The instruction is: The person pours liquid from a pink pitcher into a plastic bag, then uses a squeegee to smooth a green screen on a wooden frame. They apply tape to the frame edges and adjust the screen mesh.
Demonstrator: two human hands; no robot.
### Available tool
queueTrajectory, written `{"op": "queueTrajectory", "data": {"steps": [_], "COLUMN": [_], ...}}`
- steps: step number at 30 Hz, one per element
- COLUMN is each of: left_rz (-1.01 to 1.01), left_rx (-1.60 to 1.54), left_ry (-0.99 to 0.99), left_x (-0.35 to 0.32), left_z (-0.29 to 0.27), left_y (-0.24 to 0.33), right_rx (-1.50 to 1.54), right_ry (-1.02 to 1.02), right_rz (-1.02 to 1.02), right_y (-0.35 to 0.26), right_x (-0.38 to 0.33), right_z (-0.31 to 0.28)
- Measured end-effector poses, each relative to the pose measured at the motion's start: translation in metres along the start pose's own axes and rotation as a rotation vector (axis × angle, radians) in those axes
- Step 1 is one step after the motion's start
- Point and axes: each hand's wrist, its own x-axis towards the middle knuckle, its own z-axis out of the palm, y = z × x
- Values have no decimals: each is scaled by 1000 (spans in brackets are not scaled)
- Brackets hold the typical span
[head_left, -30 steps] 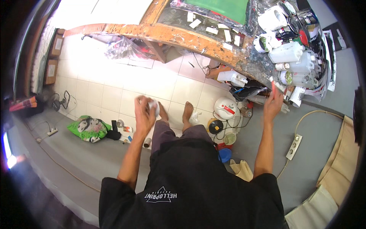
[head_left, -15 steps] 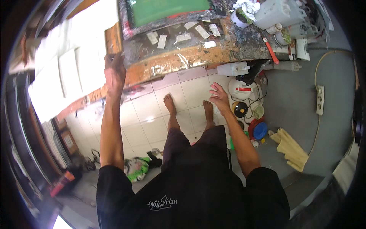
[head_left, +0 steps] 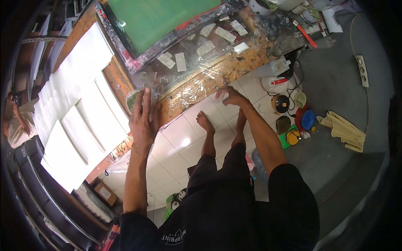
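My left hand lies flat, fingers spread, on a small round tub with green contents at the edge of the wooden workbench. My right hand rests with loosely curled fingers at the bench's front edge, on the clear plastic sheet that covers the paint-stained top. Nothing shows in its grasp. Behind the sheet stands a screen-printing frame with green mesh. Several small white slips lie under the plastic.
White sheets lie in a row along the bench to my left. Jugs, tins and a blue lid stand on the floor at right, near a yellow cloth and a power strip. Another person is at far left.
The view has swung further over the bench. My left hand came down from the bench top onto the small tub. My right hand rose from over the floor to the bench edge.
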Motion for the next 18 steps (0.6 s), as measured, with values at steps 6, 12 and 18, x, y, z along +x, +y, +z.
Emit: {"op": "queueTrajectory", "data": {"steps": [6, 12, 18], "left_rz": [97, 212, 52], "left_rx": [74, -64, 15], "left_ry": [-94, -100, -77], "left_x": [-16, 13, 13], "left_z": [25, 7, -19], "left_y": [-23, -16, 12], "right_rx": [252, 500, 620], "right_ry": [-175, -151, -73], "right_rz": [0, 238, 255], "right_y": [18, 60, 59], "right_x": [-57, -126, -217], "right_z": [25, 56, 60]}}
